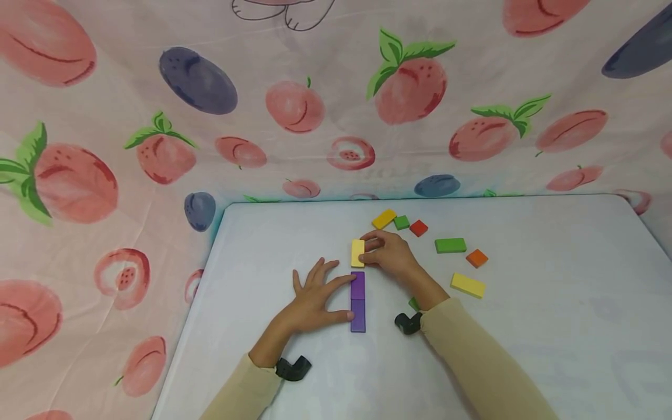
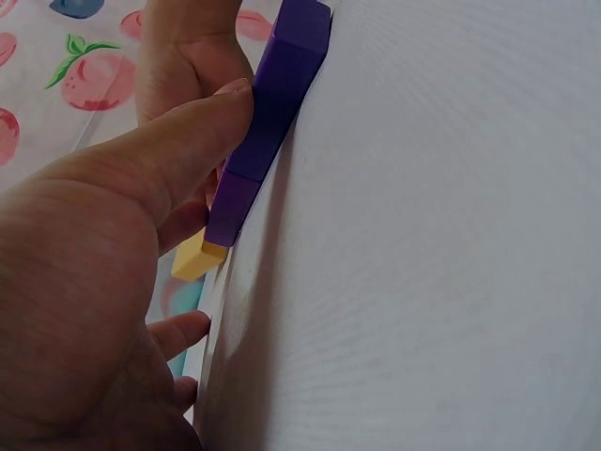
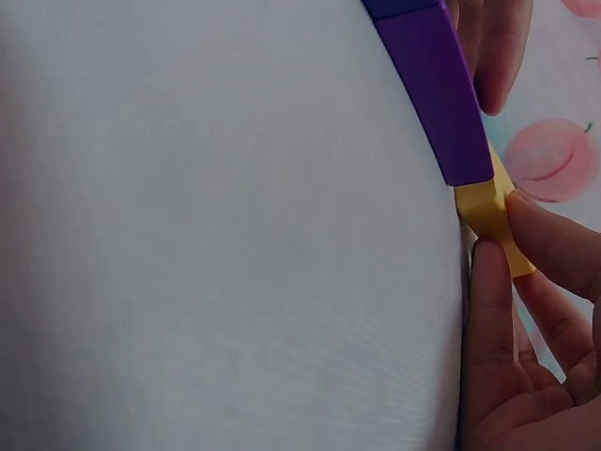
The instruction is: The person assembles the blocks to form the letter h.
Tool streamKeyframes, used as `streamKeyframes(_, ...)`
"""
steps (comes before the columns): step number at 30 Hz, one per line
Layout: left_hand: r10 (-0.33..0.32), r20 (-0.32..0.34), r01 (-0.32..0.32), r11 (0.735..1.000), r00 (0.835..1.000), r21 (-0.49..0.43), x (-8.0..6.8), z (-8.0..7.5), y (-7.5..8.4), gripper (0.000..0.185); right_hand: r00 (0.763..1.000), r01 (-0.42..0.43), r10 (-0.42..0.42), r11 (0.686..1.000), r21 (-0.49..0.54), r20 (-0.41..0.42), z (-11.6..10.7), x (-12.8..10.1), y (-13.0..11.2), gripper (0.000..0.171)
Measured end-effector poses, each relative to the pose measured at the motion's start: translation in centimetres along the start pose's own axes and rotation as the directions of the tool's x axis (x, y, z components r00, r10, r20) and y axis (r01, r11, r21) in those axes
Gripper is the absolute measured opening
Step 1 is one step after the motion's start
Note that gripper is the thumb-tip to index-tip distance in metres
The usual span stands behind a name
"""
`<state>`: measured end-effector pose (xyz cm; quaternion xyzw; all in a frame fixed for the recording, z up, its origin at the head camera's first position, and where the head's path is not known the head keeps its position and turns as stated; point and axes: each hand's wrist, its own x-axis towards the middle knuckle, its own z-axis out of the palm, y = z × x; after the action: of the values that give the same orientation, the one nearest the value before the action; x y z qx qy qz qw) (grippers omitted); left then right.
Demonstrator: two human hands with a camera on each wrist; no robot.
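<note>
Head view shows the right hand [image 1: 391, 254] pinching a yellow block [image 1: 358, 253] at the 12 o'clock end of two purple blocks [image 1: 358, 301], long axes running 12 to 6 and nearly in line; the left hand [image 1: 315, 297] lies flat, fingers spread, fingertips steadying the purple blocks from 9 o'clock. Spare blocks, among them a green block [image 1: 450, 245], sit towards 2 o'clock; the white table [image 1: 551, 326] is open towards 12.

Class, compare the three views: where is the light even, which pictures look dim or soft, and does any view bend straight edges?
Head view: even, bright light, soft shadows under the left hand and right hand; the table edges curve, a wide-lens bend. Left wrist view: the near hand is large and soft, the purple blocks sharper. Right wrist view: dim, greyish table, the yellow block slightly soft.
</note>
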<state>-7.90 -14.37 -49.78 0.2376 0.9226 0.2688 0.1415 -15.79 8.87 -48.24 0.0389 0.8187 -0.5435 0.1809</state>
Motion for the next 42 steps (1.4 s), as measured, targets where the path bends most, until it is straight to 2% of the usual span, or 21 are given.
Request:
streamKeyframes(8,0.006,-0.008,-0.006,1.000,1.000,0.001,0.0,0.0,-0.1,0.076,1.000,0.000,0.000,1.000,-0.027,0.006,-0.1,0.4,0.3,0.044)
streamKeyframes(17,0.006,-0.007,-0.006,1.000,1.000,0.000,0.0,0.0,-0.1,0.076,1.000,0.018,-0.018,0.990,-0.141,0.003,-0.4,0.7,0.2,0.044)
streamKeyframes(24,-0.003,0.005,0.003,1.000,1.000,-0.010,0.0,-0.1,0.1,0.076,0.996,-0.054,0.055,0.998,-0.023,0.068,-0.8,0.9,0.2,0.045)
streamKeyframes(31,0.000,0.004,0.000,1.000,1.000,-0.011,0.0,-0.1,0.1,0.077,0.997,-0.030,0.035,0.997,-0.073,0.072,-1.1,1.0,0.3,0.040)
streamKeyframes(42,0.003,0.003,-0.003,1.000,1.000,-0.006,0.0,-0.1,0.1,0.076,0.996,-0.049,0.051,0.998,-0.036,0.072,-1.0,0.9,0.1,0.037)
